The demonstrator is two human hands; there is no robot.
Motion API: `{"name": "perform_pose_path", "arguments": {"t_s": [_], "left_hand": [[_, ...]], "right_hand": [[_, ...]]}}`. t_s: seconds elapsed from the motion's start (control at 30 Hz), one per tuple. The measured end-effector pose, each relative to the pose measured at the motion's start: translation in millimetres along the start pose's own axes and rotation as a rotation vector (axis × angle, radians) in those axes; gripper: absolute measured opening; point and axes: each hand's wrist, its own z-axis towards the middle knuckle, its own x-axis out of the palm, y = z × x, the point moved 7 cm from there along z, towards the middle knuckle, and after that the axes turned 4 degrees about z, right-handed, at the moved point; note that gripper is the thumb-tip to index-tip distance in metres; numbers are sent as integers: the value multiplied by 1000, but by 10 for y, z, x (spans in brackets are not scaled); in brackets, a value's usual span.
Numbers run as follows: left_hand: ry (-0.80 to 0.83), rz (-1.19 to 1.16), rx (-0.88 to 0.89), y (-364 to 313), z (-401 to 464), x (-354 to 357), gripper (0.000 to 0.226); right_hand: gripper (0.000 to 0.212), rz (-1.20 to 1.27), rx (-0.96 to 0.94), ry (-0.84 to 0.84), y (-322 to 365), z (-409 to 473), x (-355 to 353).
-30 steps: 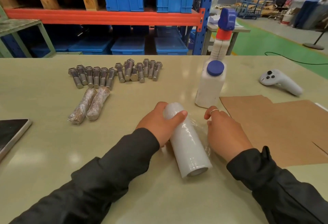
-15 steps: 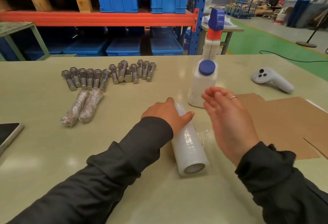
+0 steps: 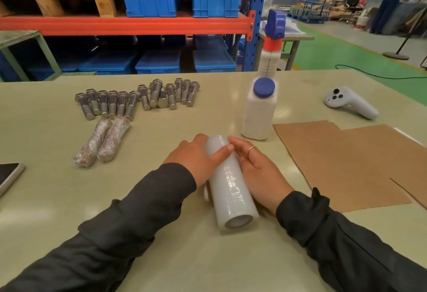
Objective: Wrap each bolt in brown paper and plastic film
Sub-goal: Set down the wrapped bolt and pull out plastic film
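Left hand: my left hand (image 3: 199, 161) lies over the far end of the film roll (image 3: 227, 183), thumb stretched across its top, fingers curved down its left flank; holding it.
Right hand: my right hand (image 3: 258, 171) lies against the roll's right flank, fingers nearly straight, index tip close to my left thumb tip; ring on one finger. Palm flat rather than curled round.
Film roll: lying on its side on the counter (image 3: 46, 176), open core end toward me, far end just short of the bottle.
Brown paper: sheets (image 3: 346, 164) flat to the right of my right hand, near edge of the closest sheet just beside my wrist; a cut notch shows on the right.
Bare bolts: row of unwrapped bolts (image 3: 136, 98) at far left-centre, shafts mostly toward me, touching one another.
Wrapped bolts: two wrapped bolts (image 3: 101, 142) side by side, touching, just nearer than the bare row, well left of my hands.
Containers: white bottle (image 3: 260, 111) with blue cap stands upright beyond the roll; contents not visible. Spray bottle (image 3: 272, 44) directly behind it.
Open room: bare counter between wrapped bolts and my left hand, also in front of the roll.
Edges: dark tablet (image 3: 9, 176) at the left frame edge; white controller (image 3: 349, 103) far right.
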Motion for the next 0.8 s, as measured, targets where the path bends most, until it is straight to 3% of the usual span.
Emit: {"name": "perform_pose_path", "arguments": {"t_s": [0.17,0.57,0.7,0.8], "left_hand": [[-1,-218,-72,240,-33,-51,82],[-50,-243,-34,262,-139,-191,77],[-108,-212,38,315,-222,-344,73],[-190,-156,208,105,-302,-466,73]], "right_hand": [[44,-289,-112,25,20,5,53],[26,-255,-74,-289,-5,36,-59],[39,-285,-87,-276,-18,1,-31],[47,-356,-85,-255,-16,-10,13]]}}
